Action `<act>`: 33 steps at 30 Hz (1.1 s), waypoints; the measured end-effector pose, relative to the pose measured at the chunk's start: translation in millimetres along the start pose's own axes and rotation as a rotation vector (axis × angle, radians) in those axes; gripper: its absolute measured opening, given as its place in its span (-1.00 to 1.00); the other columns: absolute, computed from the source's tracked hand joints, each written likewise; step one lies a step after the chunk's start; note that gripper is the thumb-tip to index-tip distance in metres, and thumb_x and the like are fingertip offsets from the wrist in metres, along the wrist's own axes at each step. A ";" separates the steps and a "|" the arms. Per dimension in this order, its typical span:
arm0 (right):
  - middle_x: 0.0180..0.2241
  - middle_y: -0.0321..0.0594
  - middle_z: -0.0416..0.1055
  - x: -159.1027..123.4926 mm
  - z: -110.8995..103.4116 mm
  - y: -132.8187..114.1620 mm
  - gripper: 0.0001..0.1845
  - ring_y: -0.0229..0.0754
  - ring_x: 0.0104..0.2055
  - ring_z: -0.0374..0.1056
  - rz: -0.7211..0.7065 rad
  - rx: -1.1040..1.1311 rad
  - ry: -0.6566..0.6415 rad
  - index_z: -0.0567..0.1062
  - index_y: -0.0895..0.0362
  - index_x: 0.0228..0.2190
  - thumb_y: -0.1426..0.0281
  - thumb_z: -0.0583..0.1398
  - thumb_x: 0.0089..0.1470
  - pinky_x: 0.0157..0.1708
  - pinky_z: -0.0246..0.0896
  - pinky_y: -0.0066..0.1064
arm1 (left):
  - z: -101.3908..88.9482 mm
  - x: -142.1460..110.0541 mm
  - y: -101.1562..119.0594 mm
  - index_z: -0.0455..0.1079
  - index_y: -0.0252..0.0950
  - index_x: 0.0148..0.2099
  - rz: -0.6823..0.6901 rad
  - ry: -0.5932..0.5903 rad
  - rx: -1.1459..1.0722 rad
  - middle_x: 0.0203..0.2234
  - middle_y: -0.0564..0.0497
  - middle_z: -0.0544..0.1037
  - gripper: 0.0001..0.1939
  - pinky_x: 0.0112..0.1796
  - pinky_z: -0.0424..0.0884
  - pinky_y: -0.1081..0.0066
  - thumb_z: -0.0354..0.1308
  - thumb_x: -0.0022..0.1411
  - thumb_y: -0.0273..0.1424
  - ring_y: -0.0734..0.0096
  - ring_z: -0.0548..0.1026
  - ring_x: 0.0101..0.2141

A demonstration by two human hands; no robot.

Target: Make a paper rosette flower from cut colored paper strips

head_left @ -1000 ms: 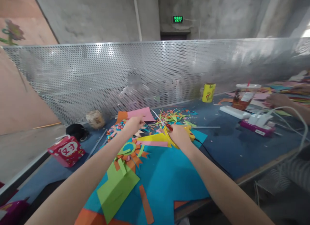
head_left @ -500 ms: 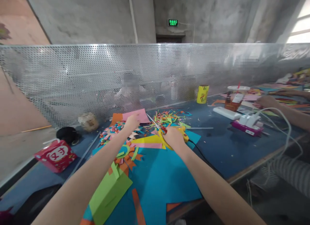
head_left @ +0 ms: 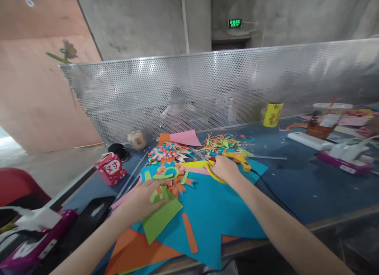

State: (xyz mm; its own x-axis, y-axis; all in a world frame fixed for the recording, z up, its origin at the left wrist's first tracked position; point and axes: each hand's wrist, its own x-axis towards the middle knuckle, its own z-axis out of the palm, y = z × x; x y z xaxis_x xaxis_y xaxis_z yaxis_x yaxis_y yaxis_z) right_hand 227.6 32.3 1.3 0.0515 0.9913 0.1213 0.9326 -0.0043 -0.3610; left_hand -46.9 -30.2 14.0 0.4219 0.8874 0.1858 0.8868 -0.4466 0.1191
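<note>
My left hand (head_left: 145, 198) reaches over a light green sheet (head_left: 164, 217), thumb and fingers apart around a raised green strip. Whether it presses on the sheet I cannot tell. Yellow-handled scissors (head_left: 213, 174) are gripped in my right hand (head_left: 226, 168), their blades pointing away to the left. A yellow glue gun (head_left: 244, 162) lies just beyond that hand. Behind my left hand sits a paper flower (head_left: 177, 182) of orange petals with a green ring. Large blue sheets (head_left: 207, 212) lie beneath, with an orange strip (head_left: 190, 233) on top.
Several layered paper flowers (head_left: 167, 150), a pink sheet (head_left: 186, 137) and a heap of paper scraps (head_left: 222, 143) lie farther back. A red box (head_left: 111, 170) and a black phone (head_left: 96, 212) are at left. A perforated metal screen (head_left: 142, 93) borders the table's back.
My left hand has left the pink sheet and come back to the green sheet. My right hand keeps the scissors. The view has turned left.
</note>
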 end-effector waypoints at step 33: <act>-0.35 -0.23 0.42 -41.6 13.8 -36.2 -0.81 -0.27 -0.30 0.33 -0.755 0.604 -0.126 0.44 0.11 -0.38 0.33 0.05 0.06 -0.29 0.23 -0.46 | 29.7 8.8 -14.4 0.18 -0.27 -0.25 -0.072 0.361 -0.118 -0.24 -0.09 0.49 -0.85 -0.11 0.18 0.18 -0.20 0.21 -0.41 0.26 0.41 -0.19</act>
State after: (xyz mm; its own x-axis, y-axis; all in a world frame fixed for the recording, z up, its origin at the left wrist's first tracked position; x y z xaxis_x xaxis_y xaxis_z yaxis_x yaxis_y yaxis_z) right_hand 186.7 -6.9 -3.5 -0.5558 0.7125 0.4282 0.3623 0.6712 -0.6467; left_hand -50.3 -12.5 -15.0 0.2469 0.8289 0.5021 0.8752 -0.4132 0.2518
